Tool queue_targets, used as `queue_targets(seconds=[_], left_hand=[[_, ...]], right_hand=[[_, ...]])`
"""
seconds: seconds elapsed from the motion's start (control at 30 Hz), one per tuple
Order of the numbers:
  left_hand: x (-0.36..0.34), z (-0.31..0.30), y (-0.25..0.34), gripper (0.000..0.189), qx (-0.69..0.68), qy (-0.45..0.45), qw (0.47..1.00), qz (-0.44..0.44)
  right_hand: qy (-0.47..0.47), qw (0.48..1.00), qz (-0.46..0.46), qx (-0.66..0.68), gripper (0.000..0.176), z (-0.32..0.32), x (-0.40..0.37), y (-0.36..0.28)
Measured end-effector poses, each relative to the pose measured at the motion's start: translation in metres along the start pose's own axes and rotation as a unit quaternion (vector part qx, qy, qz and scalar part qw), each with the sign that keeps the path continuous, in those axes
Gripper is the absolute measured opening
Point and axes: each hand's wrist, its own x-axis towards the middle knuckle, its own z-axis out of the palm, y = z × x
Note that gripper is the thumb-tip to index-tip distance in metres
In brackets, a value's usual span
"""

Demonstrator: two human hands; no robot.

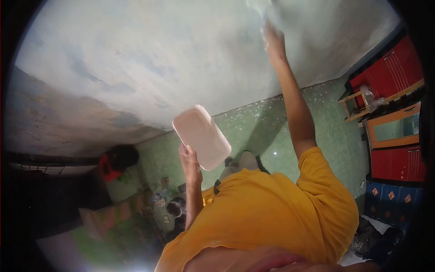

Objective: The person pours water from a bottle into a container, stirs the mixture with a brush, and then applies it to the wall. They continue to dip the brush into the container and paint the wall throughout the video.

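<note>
My left hand (190, 164) grips the near edge of a pale pink shallow tray (201, 136), with the thumb over the rim. The tray is held tilted in front of my body, and its inside shows a plain pale surface. My right arm reaches up to a wall (190, 54) with patchy white and grey-blue areas. At its end my right hand (274, 43) is closed, with white smears on it, around something whitish against the wall. Motion blur hides what that whitish thing is.
White spots dot the green tiled floor (267, 118) along the wall. Red cabinets (392, 68) and a small wooden stand (355, 106) are at the right. A dark bucket (176, 207) and several small items stand lower left. A red object (108, 167) is at the left.
</note>
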Motion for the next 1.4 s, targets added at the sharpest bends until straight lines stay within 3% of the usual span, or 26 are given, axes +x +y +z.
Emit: queue_targets(seconds=[0.1,0.23,0.37,0.47,0.57,0.63,0.67,0.87,1.0,1.07,1.1,1.2,1.3,1.4], left_hand=[[0.001,-0.002,0.001,0.074,0.003,0.007,1.0,-0.013],[0.0,-0.002,0.004,0.075,0.024,0.027,0.999,-0.022],[-0.004,-0.008,0.006,0.076,0.032,0.021,0.998,-0.042],[-0.005,-0.007,0.004,0.076,0.013,0.041,0.999,-0.03],[-0.005,-0.013,-0.004,0.076,-0.005,0.023,0.999,-0.026],[-0.008,-0.008,0.0,0.06,0.0,0.017,1.0,0.0],[-0.007,-0.005,0.001,0.052,0.003,0.013,1.0,0.015],[-0.002,-0.005,0.005,0.051,-0.012,-0.018,1.0,0.008],[-0.004,-0.005,0.002,0.051,0.0,0.0,1.0,-0.006],[-0.005,-0.006,0.007,0.051,0.018,-0.008,1.0,-0.003],[-0.007,-0.006,0.008,0.051,0.014,0.001,1.0,-0.011],[-0.008,-0.007,0.007,0.052,0.01,0.019,0.999,-0.026],[-0.006,-0.012,0.005,0.053,0.013,0.015,1.0,-0.022],[-0.01,-0.016,0.003,0.058,0.008,0.013,1.0,-0.019]], right_hand=[[0.001,0.991,-0.004,-0.137,0.051,-0.004,-0.007,0.113],[-0.004,0.977,0.159,-0.144,0.052,-0.009,-0.054,0.242],[-0.011,0.951,0.284,-0.125,0.05,-0.011,-0.069,0.25],[-0.042,0.953,0.293,-0.072,0.049,-0.013,-0.05,0.192],[-0.015,0.981,0.187,-0.04,0.043,-0.001,-0.012,0.096],[-0.006,0.993,0.12,-0.012,0.044,0.002,0.006,0.023],[-0.018,0.995,0.094,-0.014,0.042,0.0,0.017,0.0],[-0.043,0.997,0.014,0.065,0.044,0.001,0.013,-0.107],[0.011,1.0,-0.003,0.017,0.043,0.018,0.019,-0.007],[-0.026,0.988,0.15,-0.005,0.044,0.015,-0.021,0.039],[-0.031,0.99,0.135,-0.009,0.046,0.013,-0.032,0.094],[-0.045,0.963,0.264,-0.02,0.048,-0.001,-0.077,0.193],[-0.058,0.951,0.294,-0.075,0.048,-0.012,-0.088,0.229],[-0.025,0.974,0.221,-0.043,0.044,-0.005,-0.047,0.199]])
